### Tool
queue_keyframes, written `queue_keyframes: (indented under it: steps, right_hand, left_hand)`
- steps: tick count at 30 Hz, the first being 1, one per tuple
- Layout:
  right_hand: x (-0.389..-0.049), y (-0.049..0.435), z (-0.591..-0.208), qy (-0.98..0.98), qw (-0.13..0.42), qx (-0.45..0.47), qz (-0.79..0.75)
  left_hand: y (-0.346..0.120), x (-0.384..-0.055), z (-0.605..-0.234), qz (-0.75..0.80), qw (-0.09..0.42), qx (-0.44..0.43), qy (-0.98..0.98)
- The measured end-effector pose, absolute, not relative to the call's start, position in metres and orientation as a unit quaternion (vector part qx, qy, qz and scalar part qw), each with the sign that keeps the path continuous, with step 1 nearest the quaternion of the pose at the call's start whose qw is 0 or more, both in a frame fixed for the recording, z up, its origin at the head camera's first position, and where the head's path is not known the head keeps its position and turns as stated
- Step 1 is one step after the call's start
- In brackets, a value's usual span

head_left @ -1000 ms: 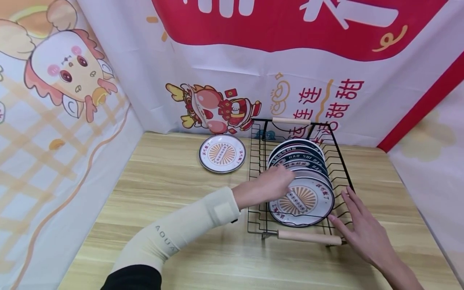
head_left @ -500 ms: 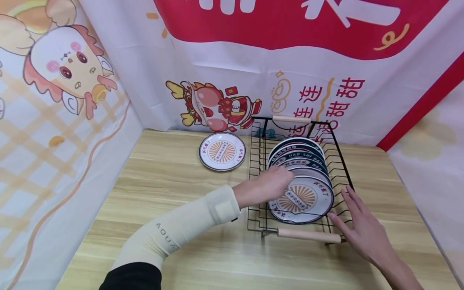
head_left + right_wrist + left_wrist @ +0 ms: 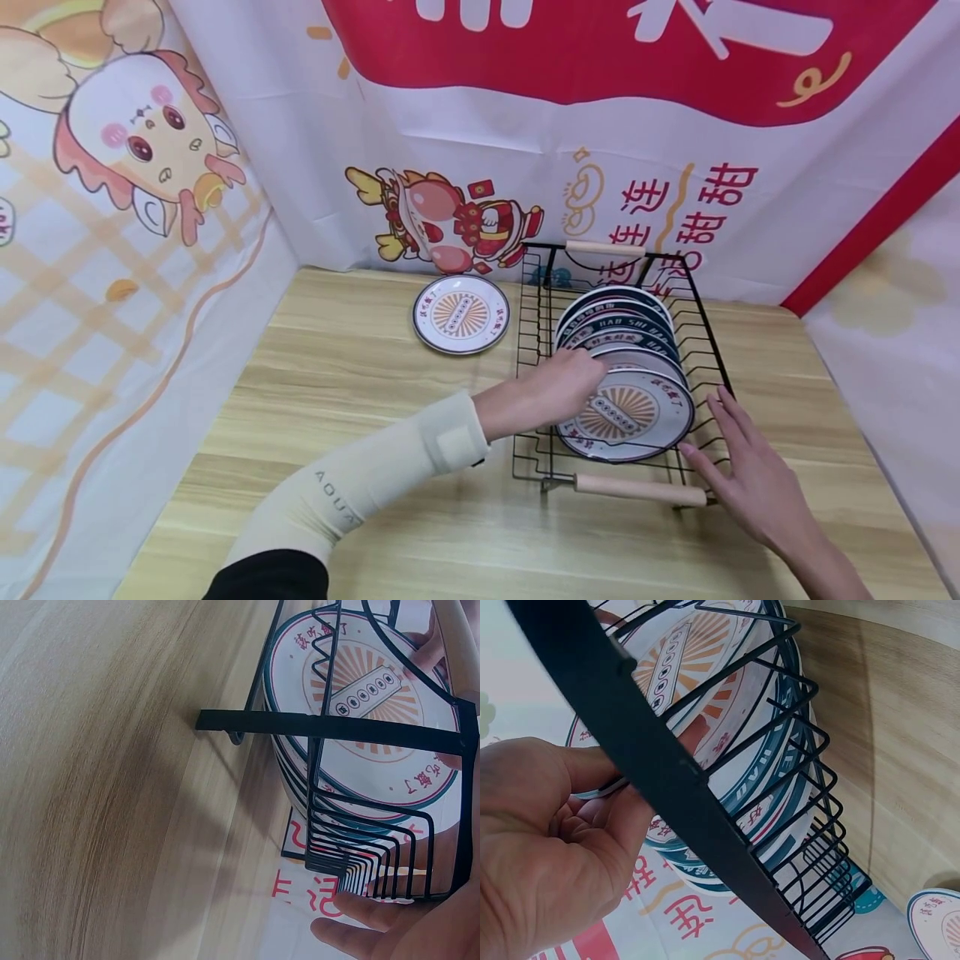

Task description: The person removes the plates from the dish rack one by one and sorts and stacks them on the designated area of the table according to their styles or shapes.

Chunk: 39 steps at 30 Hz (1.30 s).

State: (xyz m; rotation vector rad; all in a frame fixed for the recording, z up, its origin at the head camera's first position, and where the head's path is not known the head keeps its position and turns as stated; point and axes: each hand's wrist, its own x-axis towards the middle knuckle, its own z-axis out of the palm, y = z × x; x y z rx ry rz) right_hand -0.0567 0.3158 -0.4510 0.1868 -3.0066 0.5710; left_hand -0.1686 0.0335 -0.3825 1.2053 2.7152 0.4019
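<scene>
My left hand (image 3: 562, 389) pinches the upper left rim of the front plate (image 3: 651, 418), a white one with a dark edge and an orange sunburst. This plate leans in a black wire dish rack (image 3: 640, 490) with wooden handles. Behind it stand several more plates (image 3: 633, 323), some with dark green lettered rims. In the left wrist view, thumb and curled fingers meet at the plate's edge. My right hand (image 3: 765, 479) rests against the rack's near right side, fingers straight along the wires and thumb by the front plate's lower right edge.
A matching small plate (image 3: 461, 315) lies flat on the wood-grain table (image 3: 360, 383), left of the rack. A printed cloth (image 3: 450, 125) hangs close behind the rack, and another patterned cloth borders the table's left side.
The left hand and forearm have shifted very slightly, still gripping the front plate. The right hand stays at the rack's side, and the rest is as before.
</scene>
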Motion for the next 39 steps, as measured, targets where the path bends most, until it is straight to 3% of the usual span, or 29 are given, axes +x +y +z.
queue_keyframes:
  steps: [19,29,39]
  right_hand:
    - [-0.055,0.314,-0.450,-0.978,0.051,0.059,0.192]
    - [-0.056,0.315,-0.452,-0.979,0.048,0.057,0.192]
    - [-0.055,0.315,-0.451,-0.977,0.050,0.061,0.197]
  left_hand:
    - [0.014,-0.166,-0.369,0.235,0.070,0.362,0.900]
    - [-0.005,-0.172,-0.353,0.261,-0.012,0.368,0.892]
    - [-0.032,-0.183,-0.330,0.342,-0.026,0.311,0.886]
